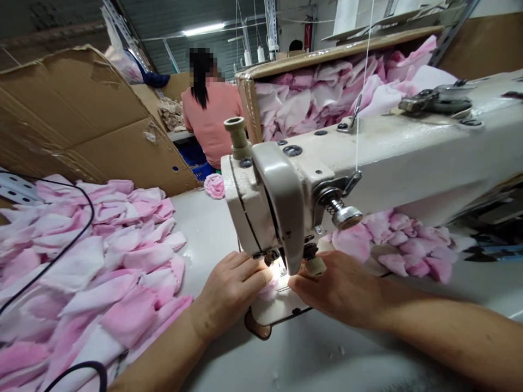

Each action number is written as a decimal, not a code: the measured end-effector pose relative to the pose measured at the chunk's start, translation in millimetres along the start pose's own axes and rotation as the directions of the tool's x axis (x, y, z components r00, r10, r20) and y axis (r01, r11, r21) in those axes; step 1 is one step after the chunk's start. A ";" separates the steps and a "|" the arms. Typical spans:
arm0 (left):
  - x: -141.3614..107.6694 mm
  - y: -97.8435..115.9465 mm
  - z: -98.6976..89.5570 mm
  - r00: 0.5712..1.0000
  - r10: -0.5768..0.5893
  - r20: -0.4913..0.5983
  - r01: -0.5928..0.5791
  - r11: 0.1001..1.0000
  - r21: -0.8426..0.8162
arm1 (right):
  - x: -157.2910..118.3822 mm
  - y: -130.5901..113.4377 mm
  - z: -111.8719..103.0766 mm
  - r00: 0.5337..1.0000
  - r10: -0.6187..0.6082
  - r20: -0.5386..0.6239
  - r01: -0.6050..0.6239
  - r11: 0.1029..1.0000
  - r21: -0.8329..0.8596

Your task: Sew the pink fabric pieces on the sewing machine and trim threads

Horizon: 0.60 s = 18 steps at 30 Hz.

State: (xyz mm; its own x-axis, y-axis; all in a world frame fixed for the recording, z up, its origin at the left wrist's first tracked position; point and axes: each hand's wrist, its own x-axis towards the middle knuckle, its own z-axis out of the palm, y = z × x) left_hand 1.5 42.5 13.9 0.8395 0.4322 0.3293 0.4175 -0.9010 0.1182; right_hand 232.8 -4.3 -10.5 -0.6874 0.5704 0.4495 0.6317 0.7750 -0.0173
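Observation:
Under the needle of a cream industrial sewing machine (286, 185), a small pink fabric piece (267, 291) lies on the needle plate. My left hand (231, 288) comes from the left, its fingers resting on that piece close to the presser foot (272, 257). From the right, my right hand (337, 288) holds the fabric's other side, fingertips near the lit needle area. The needle itself is hidden behind the machine's faceplate and my fingers. A large heap of pink-and-white fabric pieces (90, 261) lies left of my left arm.
More pink pieces (396, 245) lie behind the machine arm, and a cardboard box (327, 92) overflows with them. A black cable (53, 256) crosses the left heap. Beyond, a co-worker in a salmon top (210, 120) sits near a large cardboard sheet (77, 125) and a blue crate (192, 163).

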 end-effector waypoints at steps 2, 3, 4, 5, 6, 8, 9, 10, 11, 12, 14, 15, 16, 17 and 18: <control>-0.6 -1.0 3.7 1.000 0.002 0.010 -0.002 1.000 0.010 | 0.3 -0.1 -0.2 1.000 0.002 0.016 -0.002 1.000 -0.005; -0.7 -1.5 5.7 1.000 0.010 -0.006 -0.010 1.000 0.022 | 0.6 -0.1 -0.5 1.000 0.003 0.027 -0.003 1.000 -0.006; -0.8 -1.9 7.5 0.999 0.009 -0.050 -0.007 0.999 0.039 | 0.9 -0.1 -1.0 0.999 0.006 0.035 -0.006 1.000 -0.003; -0.7 -2.0 9.2 0.995 0.002 -0.095 0.003 0.999 0.051 | 1.4 0.0 -1.7 0.999 0.007 0.040 -0.007 1.000 0.004; -0.4 -1.9 10.6 0.991 -0.009 -0.132 0.016 0.998 0.056 | 1.8 0.1 -2.5 0.999 0.008 0.040 -0.009 1.000 0.011; 0.3 -1.2 12.4 0.988 -0.031 -0.153 0.038 0.998 0.046 | 2.7 0.4 -4.3 0.999 0.007 0.036 -0.008 1.000 0.026; 0.7 -0.7 12.9 0.988 -0.036 -0.148 0.043 0.998 0.043 | 3.1 0.6 -5.2 0.999 0.004 0.034 -0.005 1.000 0.031; 1.1 -0.3 13.0 0.989 -0.038 -0.143 0.045 0.998 0.047 | 3.4 0.7 -6.0 0.999 0.005 0.033 -0.007 0.999 0.032; 1.3 0.2 12.9 0.990 -0.036 -0.133 0.044 0.997 0.056 | 3.7 0.7 -6.6 0.999 0.006 0.033 -0.007 0.999 0.032; 1.4 0.6 12.5 0.992 -0.029 -0.122 0.037 0.997 0.067 | 3.8 0.8 -7.1 0.999 0.008 0.033 -0.009 0.999 0.030; 1.2 1.2 10.6 0.995 -0.004 -0.098 0.013 0.996 0.088 | 3.8 0.8 -7.4 0.999 0.013 0.035 -0.014 1.000 0.023; 1.0 1.6 9.2 0.997 0.010 -0.078 -0.003 0.996 0.090 | 3.6 0.9 -7.3 0.999 0.013 0.039 -0.014 1.000 0.021; 0.6 2.1 7.4 0.998 0.028 -0.060 -0.023 0.996 0.083 | 3.2 1.0 -7.1 0.999 0.011 0.039 -0.012 1.000 0.021; 0.1 2.8 5.3 0.998 0.046 -0.046 -0.043 0.997 0.069 | 2.8 1.2 -6.7 0.999 0.011 0.040 -0.012 1.000 0.023; -0.4 3.6 3.1 0.998 0.058 -0.032 -0.056 0.997 0.054 | 2.4 1.4 -6.3 0.999 0.013 0.042 -0.014 1.000 0.025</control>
State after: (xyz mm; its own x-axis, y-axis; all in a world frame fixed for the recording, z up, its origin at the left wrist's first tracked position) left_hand 3.8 39.1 11.3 0.8508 0.3779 0.3651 0.3879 -0.9204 0.0486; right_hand 234.3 -3.6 -3.9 -0.6937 0.5911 0.4116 0.6319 0.7737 -0.0459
